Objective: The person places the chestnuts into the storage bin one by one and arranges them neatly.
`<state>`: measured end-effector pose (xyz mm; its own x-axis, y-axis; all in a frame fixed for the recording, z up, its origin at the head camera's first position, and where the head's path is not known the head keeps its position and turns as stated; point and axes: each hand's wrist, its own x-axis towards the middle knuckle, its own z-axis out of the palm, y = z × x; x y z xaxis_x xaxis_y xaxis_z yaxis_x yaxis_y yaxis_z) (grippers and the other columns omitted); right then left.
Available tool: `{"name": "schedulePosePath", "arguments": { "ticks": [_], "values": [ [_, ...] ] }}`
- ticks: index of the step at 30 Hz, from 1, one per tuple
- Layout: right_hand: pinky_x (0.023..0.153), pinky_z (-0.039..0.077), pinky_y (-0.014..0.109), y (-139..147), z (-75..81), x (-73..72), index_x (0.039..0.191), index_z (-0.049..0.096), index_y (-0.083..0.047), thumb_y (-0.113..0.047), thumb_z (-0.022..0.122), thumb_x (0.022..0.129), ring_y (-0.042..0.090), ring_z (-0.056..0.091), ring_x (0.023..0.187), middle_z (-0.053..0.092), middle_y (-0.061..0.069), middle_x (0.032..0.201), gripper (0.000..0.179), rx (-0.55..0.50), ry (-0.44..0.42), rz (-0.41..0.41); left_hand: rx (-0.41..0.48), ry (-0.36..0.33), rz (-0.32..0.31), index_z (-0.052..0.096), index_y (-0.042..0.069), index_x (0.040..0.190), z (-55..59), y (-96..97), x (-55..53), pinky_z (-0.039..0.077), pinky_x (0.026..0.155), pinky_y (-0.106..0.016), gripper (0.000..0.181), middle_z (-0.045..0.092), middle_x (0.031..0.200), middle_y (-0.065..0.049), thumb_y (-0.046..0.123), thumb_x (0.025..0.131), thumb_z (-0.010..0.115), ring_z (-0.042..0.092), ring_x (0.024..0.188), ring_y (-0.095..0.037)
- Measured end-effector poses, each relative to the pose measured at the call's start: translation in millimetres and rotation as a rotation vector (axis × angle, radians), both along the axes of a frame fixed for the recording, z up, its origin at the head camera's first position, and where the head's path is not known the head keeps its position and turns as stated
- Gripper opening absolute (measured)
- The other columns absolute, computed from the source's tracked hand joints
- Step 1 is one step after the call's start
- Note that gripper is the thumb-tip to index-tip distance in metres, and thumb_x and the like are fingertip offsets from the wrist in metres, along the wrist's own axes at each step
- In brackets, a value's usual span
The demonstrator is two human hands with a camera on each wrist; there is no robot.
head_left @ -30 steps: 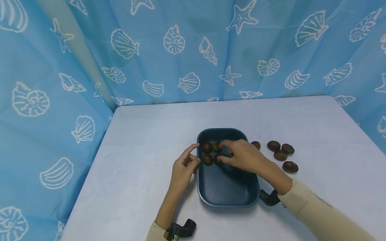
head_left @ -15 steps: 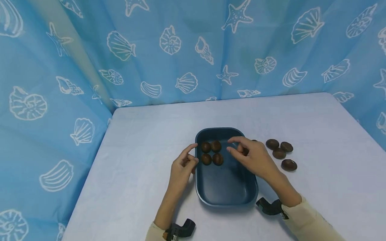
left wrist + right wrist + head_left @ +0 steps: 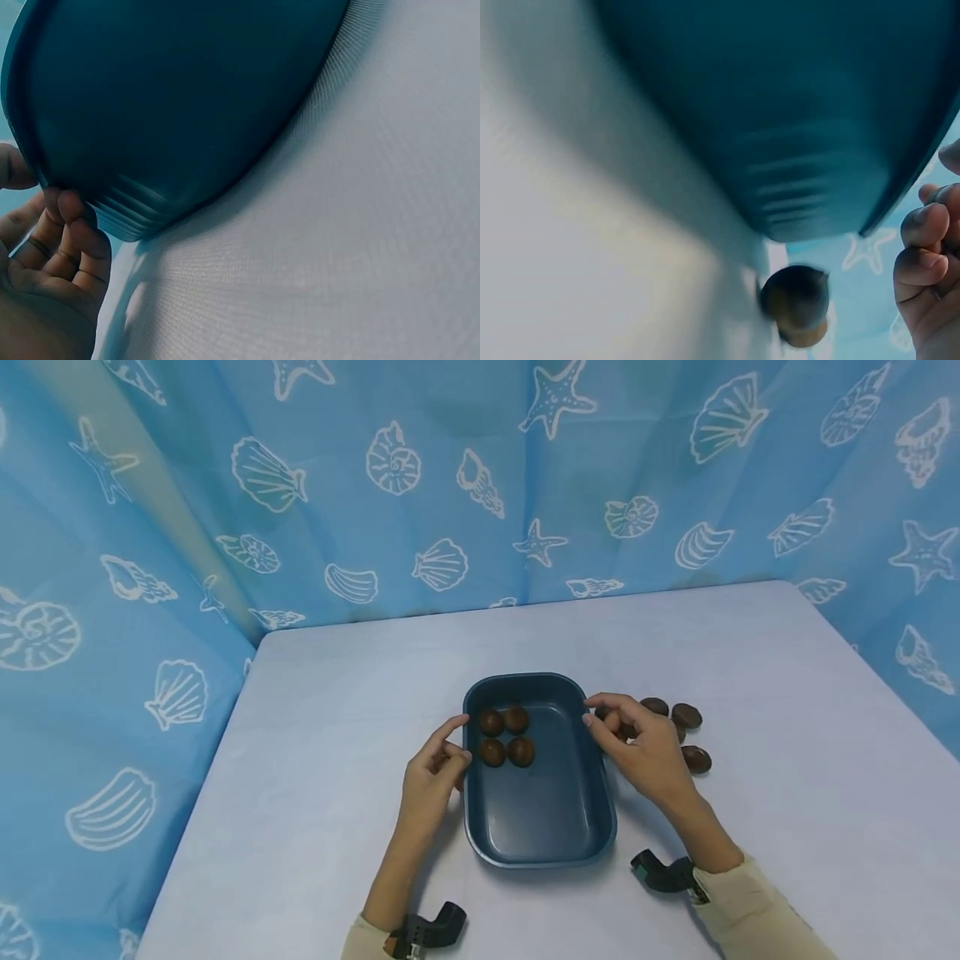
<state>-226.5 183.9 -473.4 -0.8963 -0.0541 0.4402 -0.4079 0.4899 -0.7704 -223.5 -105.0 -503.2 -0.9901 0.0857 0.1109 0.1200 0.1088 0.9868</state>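
A dark blue rectangular tray sits on the table. Several brown chestnuts are grouped in its upper left part. My left hand grips the tray's left rim; in the left wrist view its fingers curl against the rim from outside. Over the tray's upper right rim is my right hand, thumb and index finger apart with nothing visible between them. In the right wrist view, its loosely curled fingers stand apart from the tray wall. Partly behind this hand, several more chestnuts lie on the table.
The table has a white cloth. Blue curtains with white seashell prints hang behind it and along the left side. A chestnut lies just beyond the tray in the right wrist view. Black cameras are strapped to both wrists.
My right hand has let go of a chestnut inside the tray and moved right to the tray's right rim. My left hand stays at the left rim. The head view has shifted slightly.
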Motion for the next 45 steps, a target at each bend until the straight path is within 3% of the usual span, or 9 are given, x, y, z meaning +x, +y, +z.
{"name": "schedulePosePath", "arguments": {
  "ticks": [10, 18, 29, 36, 41, 45],
  "values": [
    [0.051, 0.038, 0.021, 12.9, -13.7, 9.7, 0.115, 0.071, -0.013, -0.012, 0.07, 0.094, 0.012, 0.047, 0.056, 0.055, -0.007, 0.065, 0.022, 0.034, 0.001, -0.086, -0.004, -0.018, 0.012, 0.059, 0.026, 0.14, 2.8, -2.9, 2.0, 0.049, 0.064, -0.028, 0.047, 0.061, 0.091, -0.017, 0.008, 0.096, 0.058, 0.056, 0.07, -0.018],
    [0.051, 0.038, 0.019, 27.1, -21.5, 13.2, 0.115, 0.07, -0.009, -0.011, 0.072, 0.092, 0.009, 0.046, 0.054, 0.052, -0.01, 0.064, 0.024, 0.103, 0.058, -0.128, -0.017, -0.041, 0.003, 0.054, 0.012, 0.144, 13.7, -0.3, 5.4, 0.048, 0.064, -0.028, 0.048, 0.059, 0.095, -0.028, 0.004, 0.097, 0.055, 0.054, 0.07, -0.017],
    [0.055, 0.036, 0.019, 38.4, -26.5, 23.5, 0.114, 0.07, -0.007, -0.007, 0.075, 0.087, 0.008, 0.042, 0.053, 0.046, -0.008, 0.062, 0.027, 0.089, 0.062, -0.185, -0.017, -0.013, 0.015, 0.059, 0.027, 0.139, 1.1, -0.4, 2.1, 0.049, 0.064, -0.029, 0.046, 0.061, 0.09, -0.013, 0.012, 0.096, 0.059, 0.056, 0.072, -0.02],
    [0.064, 0.039, 0.017, 42.8, -25.8, 29.8, 0.113, 0.071, -0.006, -0.009, 0.075, 0.088, 0.009, 0.037, 0.052, 0.041, -0.005, 0.06, 0.025, 0.055, 0.03, -0.216, -0.026, -0.066, 0.004, 0.056, 0.011, 0.143, 38.7, 5.3, 16.3, 0.049, 0.066, -0.03, 0.047, 0.06, 0.092, -0.021, 0.003, 0.096, 0.056, 0.055, 0.072, -0.016],
    [0.077, 0.041, 0.012, 47.2, -27.4, 32.6, 0.112, 0.07, -0.005, -0.01, 0.076, 0.088, 0.005, 0.043, 0.058, 0.04, -0.004, 0.059, 0.025, 0.057, 0.009, -0.239, -0.028, -0.065, 0.0, 0.056, 0.011, 0.143, 38.7, 6.9, 17.1, 0.05, 0.066, -0.032, 0.047, 0.06, 0.093, -0.022, 0.003, 0.096, 0.056, 0.055, 0.071, -0.015],
    [0.068, 0.039, 0.015, 52.4, -28.1, 35.2, 0.112, 0.07, -0.004, -0.011, 0.076, 0.088, 0.005, 0.046, 0.062, 0.041, -0.003, 0.059, 0.025, 0.058, -0.006, -0.26, -0.03, -0.065, -0.001, 0.056, 0.011, 0.143, 38.7, 8.2, 17.5, 0.05, 0.066, -0.031, 0.047, 0.06, 0.094, -0.024, 0.003, 0.096, 0.056, 0.055, 0.071, -0.016]
  ]
}}
